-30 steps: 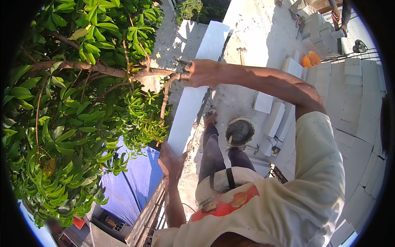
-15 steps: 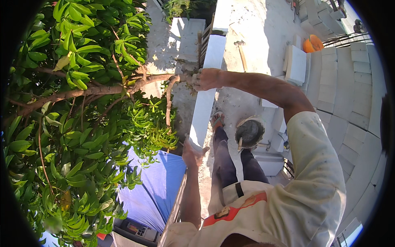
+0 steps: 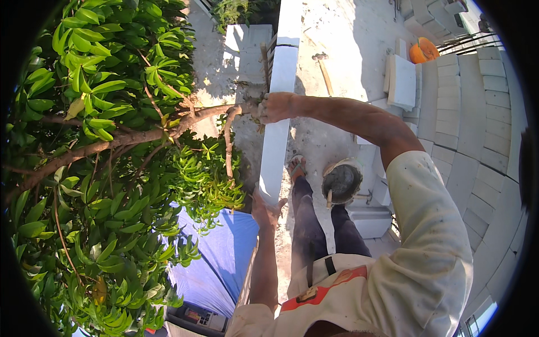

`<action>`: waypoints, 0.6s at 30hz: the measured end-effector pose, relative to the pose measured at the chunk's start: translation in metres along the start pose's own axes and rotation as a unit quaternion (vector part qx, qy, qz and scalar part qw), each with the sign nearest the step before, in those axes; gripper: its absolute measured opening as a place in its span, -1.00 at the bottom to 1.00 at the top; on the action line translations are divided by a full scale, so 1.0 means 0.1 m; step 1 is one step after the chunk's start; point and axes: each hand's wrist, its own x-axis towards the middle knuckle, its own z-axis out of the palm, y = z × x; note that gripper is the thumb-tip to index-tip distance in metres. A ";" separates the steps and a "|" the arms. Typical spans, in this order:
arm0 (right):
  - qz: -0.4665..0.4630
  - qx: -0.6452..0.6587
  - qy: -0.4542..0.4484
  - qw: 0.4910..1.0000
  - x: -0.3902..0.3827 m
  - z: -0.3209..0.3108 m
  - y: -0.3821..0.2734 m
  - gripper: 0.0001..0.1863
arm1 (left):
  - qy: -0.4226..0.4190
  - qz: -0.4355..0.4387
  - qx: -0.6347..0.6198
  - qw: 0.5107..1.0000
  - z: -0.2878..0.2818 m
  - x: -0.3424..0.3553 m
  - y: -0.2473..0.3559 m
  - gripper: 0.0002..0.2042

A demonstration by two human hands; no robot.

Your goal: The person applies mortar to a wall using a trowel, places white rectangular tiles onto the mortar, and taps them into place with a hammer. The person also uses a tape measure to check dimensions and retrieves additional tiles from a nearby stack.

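A long white concrete block (image 3: 273,160) runs lengthwise in front of me along the top of a narrow wall. My left hand (image 3: 266,211) grips its near end, thumb on the right and fingers on the left. Further along, my right hand (image 3: 278,108) reaches across the top, with its fingers curled over the left side. Those fingertips are partly hidden beside a cut-looking branch (image 3: 160,132). Beyond my right hand the white top continues as another block stretch (image 3: 283,70), up to a dark joint.
Leafy foliage (image 3: 95,224) crowds the left, above a blue tarp (image 3: 219,258). On the right, a bucket of grey mortar (image 3: 342,182) stands by my feet. A hammer (image 3: 324,76) lies farther off. Stacked white blocks (image 3: 449,112) and an orange container (image 3: 424,50) are farther right.
The view has shifted slightly, so the wall appears farther left and more upright. Both hands keep their grip on the block, with little visible movement.
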 end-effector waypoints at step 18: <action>0.034 0.053 -0.032 0.997 -0.14 -0.11 0.08 -0.23 | -0.013 -0.001 -0.015 1.000 0.08 0.04 0.02 0.11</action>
